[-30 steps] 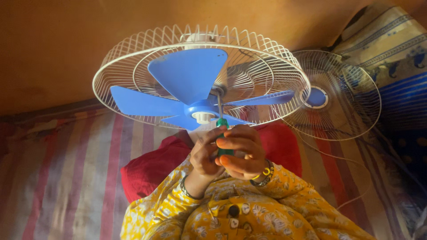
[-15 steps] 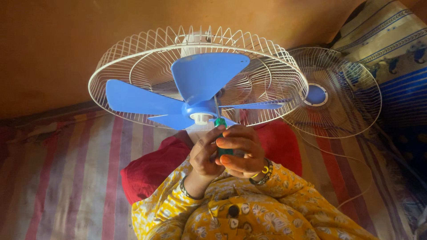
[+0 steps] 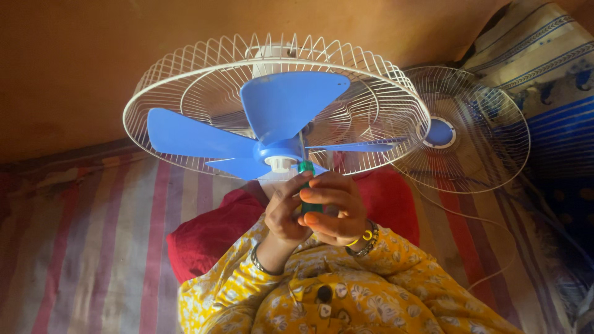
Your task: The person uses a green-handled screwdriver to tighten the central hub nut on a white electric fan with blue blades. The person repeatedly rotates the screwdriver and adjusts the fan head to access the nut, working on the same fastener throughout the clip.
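1. Both hands meet at centre frame, just below the fan hub. Right hand (image 3: 334, 210) is wrapped around a green-handled screwdriver (image 3: 307, 185); its shaft points up toward the white hub cap (image 3: 280, 163).
2. Left hand (image 3: 286, 213) is curled beside the right, fingers touching the same handle.
3. Blue fan blades (image 3: 272, 127) sit in the white wire rear guard (image 3: 185, 99), filling the upper centre.
4. Loose front guard (image 3: 476, 133) with a blue centre disc lies at right, on the striped bedding (image 3: 93, 247).
5. Red cloth (image 3: 204, 235) lies under the forearms, lower centre.
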